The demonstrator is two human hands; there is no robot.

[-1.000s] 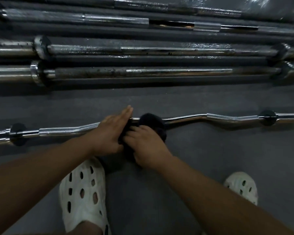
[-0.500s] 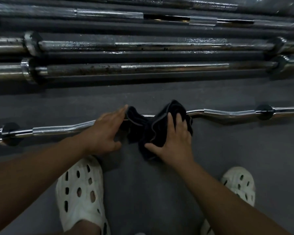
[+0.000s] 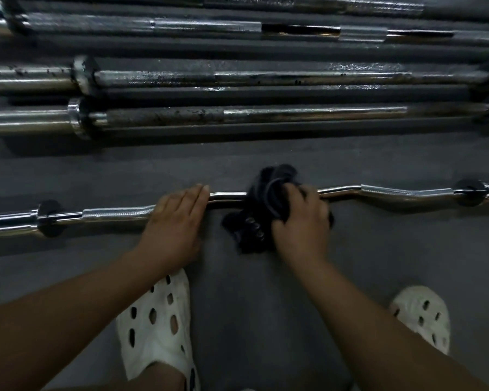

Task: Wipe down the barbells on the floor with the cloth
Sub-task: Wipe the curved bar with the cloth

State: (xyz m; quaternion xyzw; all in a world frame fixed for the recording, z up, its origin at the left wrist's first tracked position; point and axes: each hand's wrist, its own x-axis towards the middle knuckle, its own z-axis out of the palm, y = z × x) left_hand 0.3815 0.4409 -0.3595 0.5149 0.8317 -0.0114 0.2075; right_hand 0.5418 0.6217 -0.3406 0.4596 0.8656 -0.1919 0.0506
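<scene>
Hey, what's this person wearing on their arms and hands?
Nothing shows: the left hand and right hand have no gloves, and both forearms are sleeveless, with no watch or band visible. On the feet, white clogs with oval holes.

Glossy chrome curl bar, dark cloth

Curl bar is lying on the floor, running from 9 to 3 o'clock, ahead of the person's left shoe at 7 o'clock and right shoe at 5 o'clock. Left hand is resting flat on the bar. Just beside it, toward 3 o'clock, right hand is gripping the cloth bunched over the bar. Straight barbells are lying parallel behind, toward 12 o'clock.
</scene>
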